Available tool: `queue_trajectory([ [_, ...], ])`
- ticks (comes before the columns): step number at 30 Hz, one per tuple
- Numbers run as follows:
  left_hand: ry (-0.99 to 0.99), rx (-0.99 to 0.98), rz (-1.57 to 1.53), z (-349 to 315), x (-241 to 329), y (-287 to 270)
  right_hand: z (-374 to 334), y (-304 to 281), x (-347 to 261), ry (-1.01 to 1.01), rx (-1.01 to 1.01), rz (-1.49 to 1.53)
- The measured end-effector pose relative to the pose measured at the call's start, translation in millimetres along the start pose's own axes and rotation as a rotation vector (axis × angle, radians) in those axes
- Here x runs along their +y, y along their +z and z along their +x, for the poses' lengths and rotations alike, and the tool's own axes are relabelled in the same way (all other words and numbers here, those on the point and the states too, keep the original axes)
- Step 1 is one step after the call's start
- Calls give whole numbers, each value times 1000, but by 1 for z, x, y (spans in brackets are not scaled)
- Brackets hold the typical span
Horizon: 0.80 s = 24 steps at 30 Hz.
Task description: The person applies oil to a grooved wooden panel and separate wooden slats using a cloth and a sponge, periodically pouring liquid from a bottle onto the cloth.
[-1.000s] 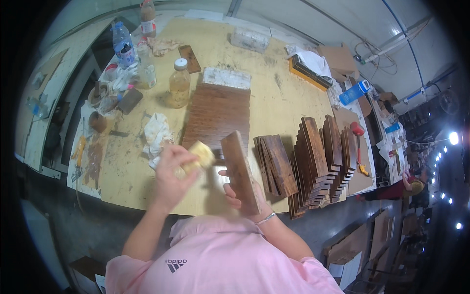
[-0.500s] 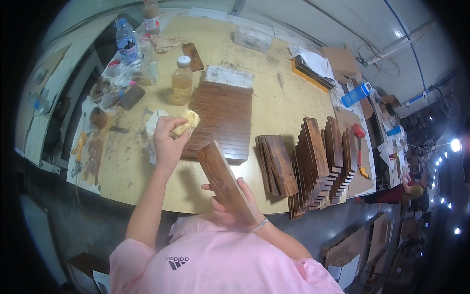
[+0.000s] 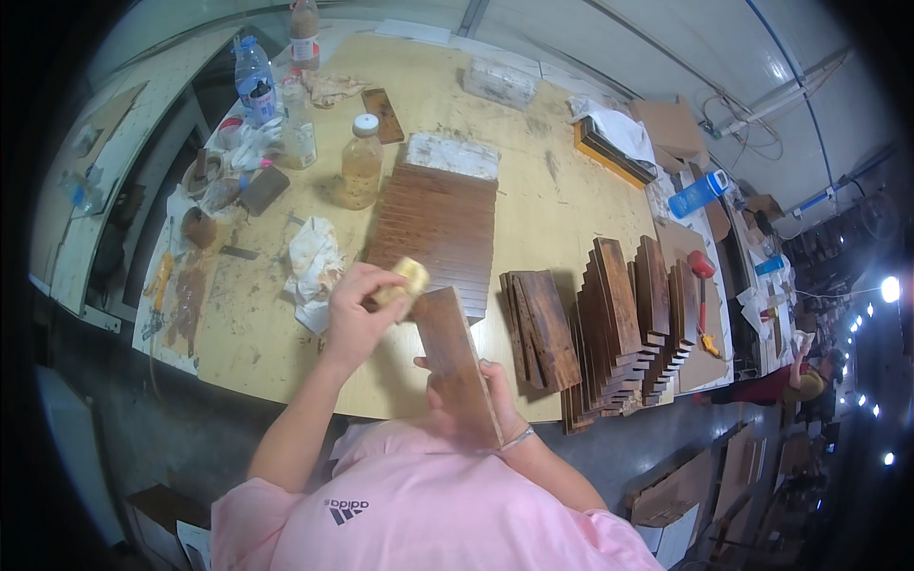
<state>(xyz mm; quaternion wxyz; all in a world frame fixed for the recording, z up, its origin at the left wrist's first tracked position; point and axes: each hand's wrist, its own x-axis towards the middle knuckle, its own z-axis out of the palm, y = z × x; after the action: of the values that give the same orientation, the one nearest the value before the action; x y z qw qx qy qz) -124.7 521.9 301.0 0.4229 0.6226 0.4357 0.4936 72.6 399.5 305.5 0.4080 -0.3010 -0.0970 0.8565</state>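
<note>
My left hand [image 3: 357,319] pinches a yellow sponge [image 3: 407,277] close to the top end of a brown wooden board [image 3: 452,357]. Whether sponge and board touch, I cannot tell. My right hand [image 3: 497,398] grips that board from behind, thumb along its right edge, and holds it tilted above the table's near edge. Just beyond lies a row of stained boards [image 3: 433,224] packed side by side, with a whitish block [image 3: 452,154] at its far end. A crumpled stained cloth [image 3: 314,262] rests left of the row, near a capped bottle of amber liquid [image 3: 362,171].
On the right stand stepped stacks of boards [image 3: 605,333] beside a few loose boards [image 3: 541,328]. A red-headed mallet [image 3: 702,266] and a blue bottle [image 3: 698,193] lie farther right. Plastic bottles [image 3: 254,81] and a dark block [image 3: 265,190] occupy the left side. Another person [image 3: 804,381] is at far right.
My left hand has moved right with the sponge, away from the crumpled cloth to the board's top end. My right hand has turned the board slightly and shifted it right.
</note>
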Motion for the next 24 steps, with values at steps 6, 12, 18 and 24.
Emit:
queue_trajectory([
  [6, -69, 108, 48, -15, -44, -17, -27, 20, -33, -204, 345, -244],
  [12, -167, 100, -102, -29, -40, -16, -42, -52, -94, -950, 1165, -2090],
  [18, -212, 83, -194, -35, -36, -14, -67, -68, -77, -392, 451, -545],
  [24, 12, 67, -141, -19, 22, -2, -50, -19, -38, -262, 264, -379],
])
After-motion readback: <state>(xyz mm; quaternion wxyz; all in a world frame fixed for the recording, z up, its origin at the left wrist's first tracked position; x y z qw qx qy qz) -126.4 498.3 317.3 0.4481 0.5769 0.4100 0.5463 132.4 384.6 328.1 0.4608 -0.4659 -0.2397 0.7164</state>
